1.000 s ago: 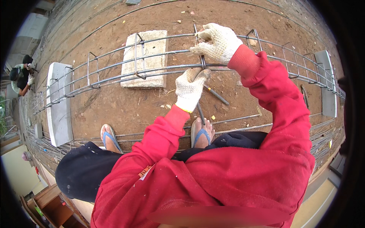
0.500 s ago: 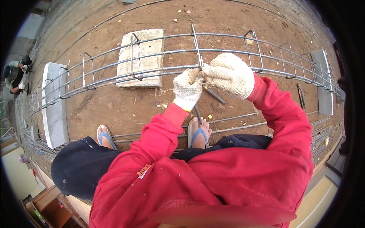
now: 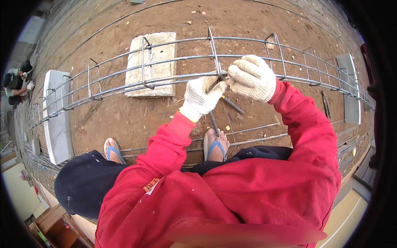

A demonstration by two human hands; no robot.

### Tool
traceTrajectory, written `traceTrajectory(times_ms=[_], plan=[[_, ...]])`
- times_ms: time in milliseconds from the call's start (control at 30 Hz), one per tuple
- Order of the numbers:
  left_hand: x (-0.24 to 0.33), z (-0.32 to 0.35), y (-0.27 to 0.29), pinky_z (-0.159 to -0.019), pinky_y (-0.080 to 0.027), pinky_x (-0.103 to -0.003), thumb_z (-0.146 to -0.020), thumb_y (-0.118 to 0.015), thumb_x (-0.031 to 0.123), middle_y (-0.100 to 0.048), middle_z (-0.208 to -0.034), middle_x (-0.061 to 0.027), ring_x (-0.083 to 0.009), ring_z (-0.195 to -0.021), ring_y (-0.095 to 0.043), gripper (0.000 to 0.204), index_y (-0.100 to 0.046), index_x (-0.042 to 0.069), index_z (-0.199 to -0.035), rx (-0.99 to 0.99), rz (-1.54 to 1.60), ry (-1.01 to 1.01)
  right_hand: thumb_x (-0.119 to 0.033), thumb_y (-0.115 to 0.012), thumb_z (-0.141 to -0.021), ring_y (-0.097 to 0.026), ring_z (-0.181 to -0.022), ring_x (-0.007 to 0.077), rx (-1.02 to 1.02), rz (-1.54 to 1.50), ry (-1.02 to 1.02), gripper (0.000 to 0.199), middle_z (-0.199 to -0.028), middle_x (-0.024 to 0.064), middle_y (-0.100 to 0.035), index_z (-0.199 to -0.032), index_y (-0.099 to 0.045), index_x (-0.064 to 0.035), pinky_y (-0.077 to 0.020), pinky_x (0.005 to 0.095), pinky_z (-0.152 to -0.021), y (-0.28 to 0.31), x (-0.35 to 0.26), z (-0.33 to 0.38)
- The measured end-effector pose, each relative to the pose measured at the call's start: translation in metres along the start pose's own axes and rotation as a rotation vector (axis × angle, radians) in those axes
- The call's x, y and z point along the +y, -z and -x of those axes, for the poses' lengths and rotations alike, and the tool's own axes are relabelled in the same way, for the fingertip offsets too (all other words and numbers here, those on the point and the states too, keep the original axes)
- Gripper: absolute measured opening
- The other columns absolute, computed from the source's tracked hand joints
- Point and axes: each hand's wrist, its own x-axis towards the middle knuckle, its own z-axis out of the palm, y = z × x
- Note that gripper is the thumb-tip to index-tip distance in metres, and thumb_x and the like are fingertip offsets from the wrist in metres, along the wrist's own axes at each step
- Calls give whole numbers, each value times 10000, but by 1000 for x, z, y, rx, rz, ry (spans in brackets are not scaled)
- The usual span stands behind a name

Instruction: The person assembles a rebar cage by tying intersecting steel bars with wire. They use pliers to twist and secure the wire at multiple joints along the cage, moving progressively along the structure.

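Note:
A long steel rebar cage of lengthwise bars and square stirrups runs across in front of me. My left hand, in a white knit glove, is closed just below the nearest bar by a stirrup. Something dark shows between its thumb and fingers, mostly hidden. Right beside it, my gloved right hand pinches what looks like thin wire at the same joint. Two dark tool handles spread out below my hands; their upper ends are hidden, and I cannot tell whether the left hand grips them.
Grey concrete blocks stand under the cage at left and right. A pale slab lies on the dirt behind it. Loose rebar lies by my sandalled feet. Another person crouches at far left.
My left hand has shifted slightly left and turned, its thumb now nearer the joint. My right hand has moved a little up, its fingers more curled. The cage has stayed in place.

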Motion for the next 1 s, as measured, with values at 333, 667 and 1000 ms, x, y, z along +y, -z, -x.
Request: traceTrajectory(times_ms=[333, 667, 1000], plan=[[10, -4, -3, -591, -517, -325, -867, -721, 114, -725, -768, -138, -210, -659, -703, 131, -745, 8, -940, 51, -278, -88, -249, -773, -773, -663, -884, 301, -178, -308, -651, 539, -979, 94, -684, -1256, -606, -81, -520, 410, -752, 20, -13, 5], [2, -3, -11, -536, -483, -343, -871, -724, 150, -661, -660, -120, -247, -570, -648, 114, -738, 38, -885, 189, -425, -323, -217, -735, -801, -694, -868, 287, -523, -426, -882, 531, -945, 172, -703, -1286, -580, -70, -539, 381, -737, -5, 1, -16], [1, 6, -19, -601, -512, -395, -820, -714, 121, -664, -780, -138, -326, -679, -653, 128, -708, 73, -938, 215, -420, -226, -216, -670, -833, -656, -682, 137, -327, -1092, -1257, 327, -767, 127, -694, -1001, -663, 64, -531, 295, -616, 0, 34, -48]])
